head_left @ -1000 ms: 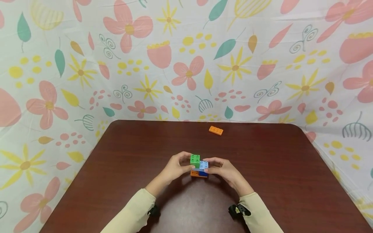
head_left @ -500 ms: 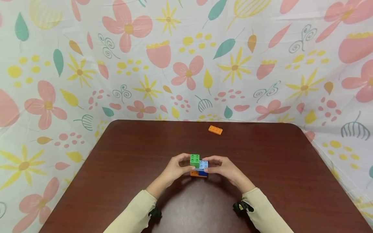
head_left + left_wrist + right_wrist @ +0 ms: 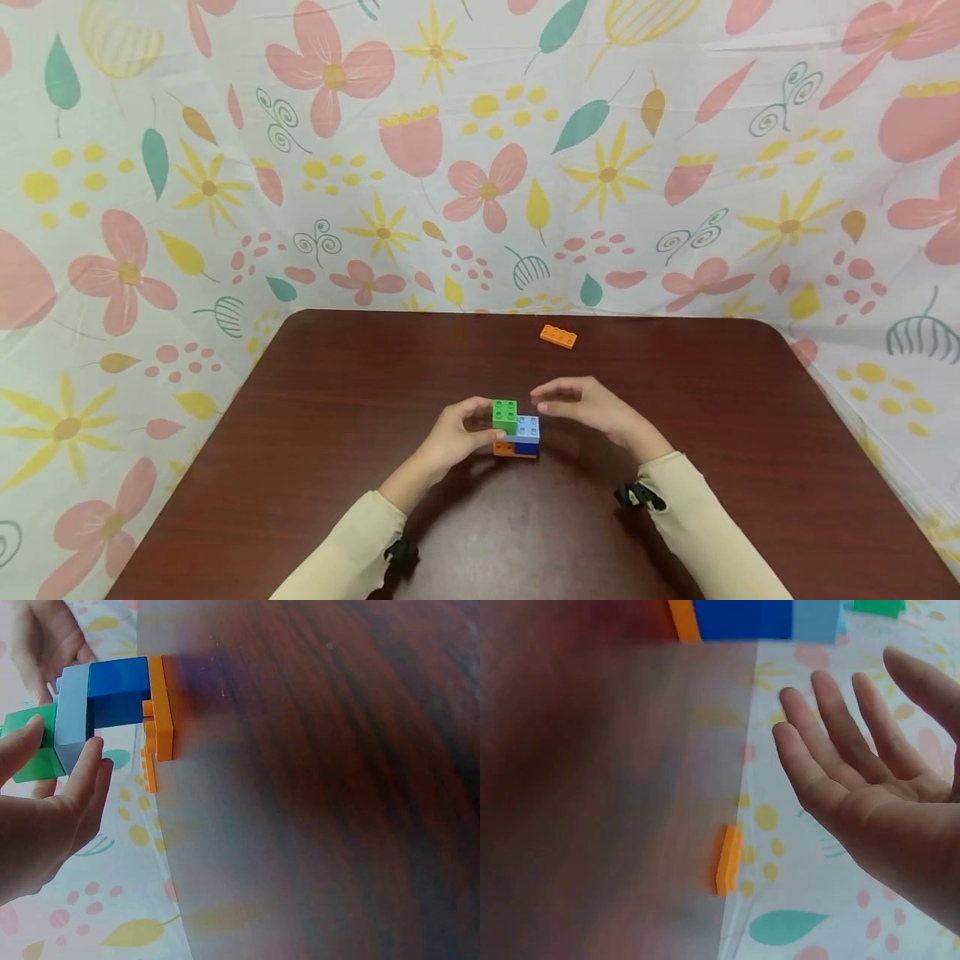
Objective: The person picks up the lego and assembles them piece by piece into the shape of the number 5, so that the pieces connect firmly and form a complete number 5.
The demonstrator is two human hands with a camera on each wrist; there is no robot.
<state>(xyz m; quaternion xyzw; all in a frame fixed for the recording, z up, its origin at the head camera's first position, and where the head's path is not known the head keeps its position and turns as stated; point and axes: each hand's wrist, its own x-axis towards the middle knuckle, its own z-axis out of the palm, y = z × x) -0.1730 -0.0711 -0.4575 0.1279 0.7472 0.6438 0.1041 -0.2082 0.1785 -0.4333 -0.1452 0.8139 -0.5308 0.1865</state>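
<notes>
A small stack of toy bricks stands on the table in the head view. At its bottom lies an orange plate brick [image 3: 163,712], with a dark blue brick [image 3: 120,690] on one end. Above that a light blue brick [image 3: 528,428] reaches out sideways, carrying a green brick [image 3: 505,417] on its left end. My left hand [image 3: 453,433] holds the green brick between thumb and fingers. To the right of the stack, my right hand [image 3: 592,407] is apart from it; in the right wrist view its fingers [image 3: 836,731] are spread and hold nothing.
A second orange plate brick [image 3: 558,337] lies near the far edge of the brown table [image 3: 375,358]. Behind the table hangs a floral cloth [image 3: 480,125].
My right hand has let go of the light blue brick and moved up and to the right. My left hand and the stack stay about where they were.
</notes>
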